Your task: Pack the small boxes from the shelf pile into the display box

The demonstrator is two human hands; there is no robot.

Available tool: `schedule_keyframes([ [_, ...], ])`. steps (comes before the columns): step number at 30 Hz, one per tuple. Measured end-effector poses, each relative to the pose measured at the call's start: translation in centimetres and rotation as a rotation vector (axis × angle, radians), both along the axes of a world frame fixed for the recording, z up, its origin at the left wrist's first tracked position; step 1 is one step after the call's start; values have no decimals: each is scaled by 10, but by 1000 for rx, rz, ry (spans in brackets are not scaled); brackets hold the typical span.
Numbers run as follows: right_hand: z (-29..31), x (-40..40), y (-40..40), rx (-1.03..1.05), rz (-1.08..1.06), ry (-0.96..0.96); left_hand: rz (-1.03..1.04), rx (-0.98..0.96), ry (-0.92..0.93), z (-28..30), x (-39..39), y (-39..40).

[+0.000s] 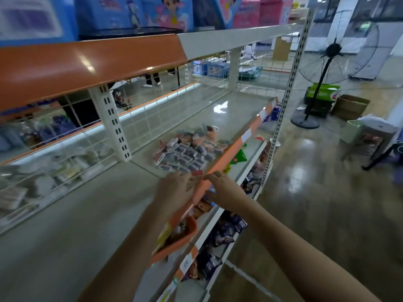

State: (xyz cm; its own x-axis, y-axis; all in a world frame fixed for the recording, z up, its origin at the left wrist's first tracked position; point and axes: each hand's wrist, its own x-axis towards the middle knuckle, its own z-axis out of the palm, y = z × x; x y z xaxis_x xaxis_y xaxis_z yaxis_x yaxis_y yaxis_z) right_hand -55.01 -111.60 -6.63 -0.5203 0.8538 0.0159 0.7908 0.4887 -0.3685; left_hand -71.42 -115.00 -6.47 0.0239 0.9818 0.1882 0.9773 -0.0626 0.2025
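Observation:
A pile of small boxes (187, 152), blue, white and reddish, lies on the grey shelf (91, 205) against its orange front rail (231, 149). At the near end of the pile, my left hand (174, 190) reaches over the shelf and its fingers curl round a small red-topped box (197, 173). My right hand (224, 190) is just outside the rail with its curled fingertips at that box's right end; blur hides whether they grip it. An orange display box (185, 234) with packets inside shows below my left forearm at the shelf edge.
A wire grid (139, 125) backs the shelf, and an orange-fronted shelf (87, 62) hangs overhead. Lower shelves (220, 234) hold dark snack packets. On the shiny floor to the right stand a pedestal fan (327, 62), cardboard boxes (349, 105) and a stool (370, 136).

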Motion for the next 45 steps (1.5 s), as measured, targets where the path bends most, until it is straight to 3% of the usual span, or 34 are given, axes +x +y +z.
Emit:
schedule_keyframes([
  [8, -2, -14, 116, 14, -46, 15, 58, 39, 77, 9, -17, 116],
  [16, -28, -30, 167, 106, -49, -21, 325, 99, 2, 8, -49, 171],
  [22, -40, -29, 189, 101, 14, 101, 556, -34, 6, -4, -57, 191],
  [29, -40, -20, 209, 31, 133, 175, 678, -10, -58, -15, -56, 193],
  [33, -38, -10, 219, 31, 233, 337, 679, 27, -78, -18, -53, 186],
  [36, -33, -6, 223, 46, 308, 456, 666, 100, -135, -16, -47, 177],
  [41, -21, -12, 223, -16, 430, 508, 551, 319, -256, -11, -27, 143],
  [45, -7, -24, 212, -27, 495, 541, 577, 365, -396, 0, -17, 111],
])
